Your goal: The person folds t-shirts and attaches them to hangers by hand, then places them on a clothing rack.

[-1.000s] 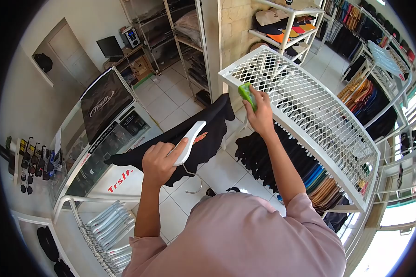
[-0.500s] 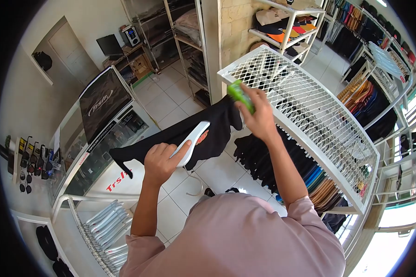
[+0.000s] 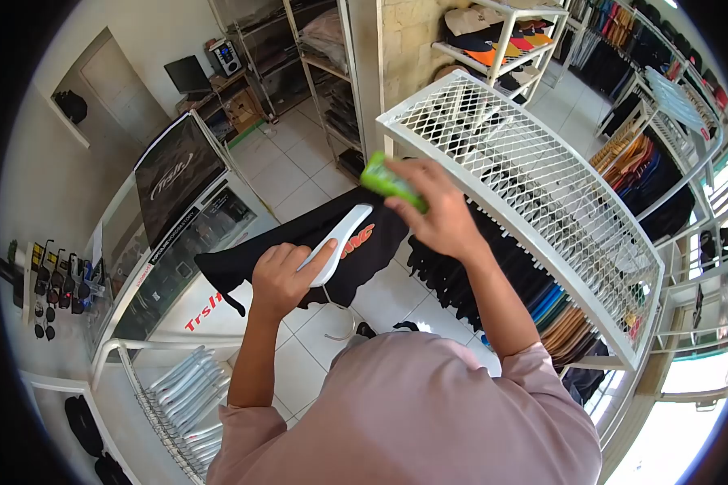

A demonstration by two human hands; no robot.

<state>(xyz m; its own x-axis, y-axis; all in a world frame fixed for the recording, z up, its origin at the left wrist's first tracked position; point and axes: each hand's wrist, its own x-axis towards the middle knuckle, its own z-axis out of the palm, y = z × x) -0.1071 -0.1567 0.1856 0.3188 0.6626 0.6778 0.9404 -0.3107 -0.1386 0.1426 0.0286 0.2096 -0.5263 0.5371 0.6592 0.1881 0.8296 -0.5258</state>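
Observation:
My left hand [image 3: 283, 279] is closed around a white clothes hanger [image 3: 341, 242], its wire hook pointing down toward my body. A black T-shirt [image 3: 299, 230] with orange lettering is draped on the hanger and stretches out on both sides of it. My right hand [image 3: 438, 212] grips a green block-like object [image 3: 390, 179], blurred by motion. That object overlaps the upper right part of the shirt in this view, just beyond the hanger's tip.
Right of my hands stands a white mesh-topped rack [image 3: 534, 194] with dark clothes [image 3: 453, 267] hanging beneath. A glass display counter [image 3: 210, 230] is at the left. White hangers [image 3: 186, 388] line a rail at lower left. Shelving [image 3: 323, 81] stands ahead.
My right hand has moved left with the green object, from the shirt's far right end to nearer the hanger's tip. More of the orange lettering shows. My left hand has barely moved.

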